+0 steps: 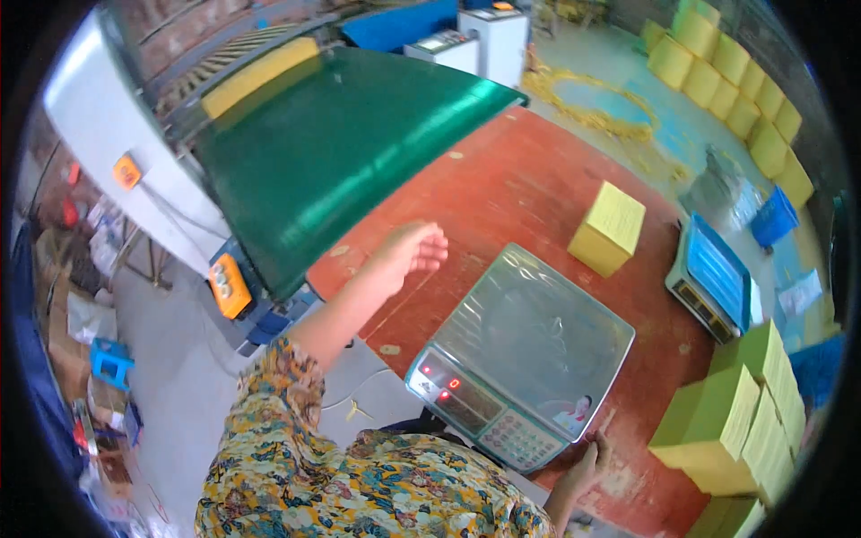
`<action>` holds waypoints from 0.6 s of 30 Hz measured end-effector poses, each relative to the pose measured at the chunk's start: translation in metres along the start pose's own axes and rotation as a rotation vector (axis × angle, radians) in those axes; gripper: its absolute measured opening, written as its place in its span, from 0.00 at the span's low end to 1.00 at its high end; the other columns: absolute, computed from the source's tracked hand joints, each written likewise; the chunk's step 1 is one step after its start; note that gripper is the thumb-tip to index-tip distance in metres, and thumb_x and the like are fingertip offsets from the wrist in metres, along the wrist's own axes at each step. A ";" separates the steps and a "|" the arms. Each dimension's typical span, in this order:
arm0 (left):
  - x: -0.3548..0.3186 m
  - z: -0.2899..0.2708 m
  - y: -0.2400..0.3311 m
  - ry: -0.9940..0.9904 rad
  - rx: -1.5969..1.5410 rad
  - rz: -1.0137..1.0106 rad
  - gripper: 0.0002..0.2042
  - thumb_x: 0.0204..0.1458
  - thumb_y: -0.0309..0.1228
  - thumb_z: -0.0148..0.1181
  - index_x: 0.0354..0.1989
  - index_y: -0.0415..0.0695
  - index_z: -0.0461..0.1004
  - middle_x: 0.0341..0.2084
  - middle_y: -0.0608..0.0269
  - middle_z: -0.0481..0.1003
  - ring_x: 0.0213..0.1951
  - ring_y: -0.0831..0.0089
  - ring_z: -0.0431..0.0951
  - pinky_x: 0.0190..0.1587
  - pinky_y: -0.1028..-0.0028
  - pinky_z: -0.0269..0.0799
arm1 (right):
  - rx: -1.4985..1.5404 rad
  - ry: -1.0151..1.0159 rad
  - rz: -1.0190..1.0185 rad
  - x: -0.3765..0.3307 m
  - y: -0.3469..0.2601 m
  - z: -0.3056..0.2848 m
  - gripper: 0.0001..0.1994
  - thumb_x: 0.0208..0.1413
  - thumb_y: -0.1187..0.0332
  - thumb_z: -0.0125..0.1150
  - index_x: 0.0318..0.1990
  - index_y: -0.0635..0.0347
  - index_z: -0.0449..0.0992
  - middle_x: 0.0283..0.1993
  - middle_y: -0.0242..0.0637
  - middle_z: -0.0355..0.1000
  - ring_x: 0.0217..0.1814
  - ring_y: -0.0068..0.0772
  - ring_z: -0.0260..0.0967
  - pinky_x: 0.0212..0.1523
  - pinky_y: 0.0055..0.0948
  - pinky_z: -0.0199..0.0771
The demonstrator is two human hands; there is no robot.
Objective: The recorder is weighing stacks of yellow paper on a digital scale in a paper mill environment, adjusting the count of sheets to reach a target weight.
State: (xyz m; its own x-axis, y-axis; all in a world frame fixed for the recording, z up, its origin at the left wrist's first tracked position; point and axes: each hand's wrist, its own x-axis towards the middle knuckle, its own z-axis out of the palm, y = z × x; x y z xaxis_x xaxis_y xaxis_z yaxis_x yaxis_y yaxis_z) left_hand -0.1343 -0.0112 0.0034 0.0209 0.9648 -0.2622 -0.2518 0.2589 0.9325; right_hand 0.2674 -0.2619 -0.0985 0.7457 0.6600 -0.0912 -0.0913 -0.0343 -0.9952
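the left hand [414, 249] is stretched out over the red table [502, 179], fingers loosely curled and holding nothing, hovering between the edge of the green conveyor belt [332, 143] and the weighing scale [525, 354]. the right hand [587, 466] rests low at the near right corner of the scale, fingertips touching the table just beside its keypad; it seems to grip nothing, though it is partly cut off by the sleeve and the scale, so i cannot tell for sure. the scale's clear-covered pan is bare and its red display is lit. a single yellow box [610, 226] sits on the table beyond the scale, apart from both hands, and a stack of yellow boxes [726, 421] stands to the right, near the right hand. a second scale with a blue top [713, 273] sits at the table's far right edge. as a judgement: the right hand lies so close to the scale that leaning on its corner could throw off a reading, and the left arm reaching across the pan could brush it the same way. the lone box is a long reach from either hand, so a hurried grab might knock it over.
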 end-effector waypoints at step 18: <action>0.315 0.225 -0.039 -0.585 0.264 -0.307 0.37 0.46 0.54 0.66 0.60 0.43 0.65 0.59 0.49 0.64 0.59 0.59 0.65 0.54 0.56 0.68 | -0.567 0.286 -0.346 -0.023 0.008 0.022 0.09 0.50 0.83 0.54 0.37 0.63 0.77 0.33 0.41 0.75 0.37 0.37 0.74 0.43 0.31 0.73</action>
State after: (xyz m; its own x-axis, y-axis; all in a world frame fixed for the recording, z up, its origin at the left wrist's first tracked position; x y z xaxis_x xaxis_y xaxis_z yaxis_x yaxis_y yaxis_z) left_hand 0.0999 0.2929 -0.0599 0.5881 0.6939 -0.4155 0.0898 0.4545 0.8862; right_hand 0.2352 -0.2606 -0.1039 0.8205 0.4841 0.3039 0.4797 -0.2940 -0.8267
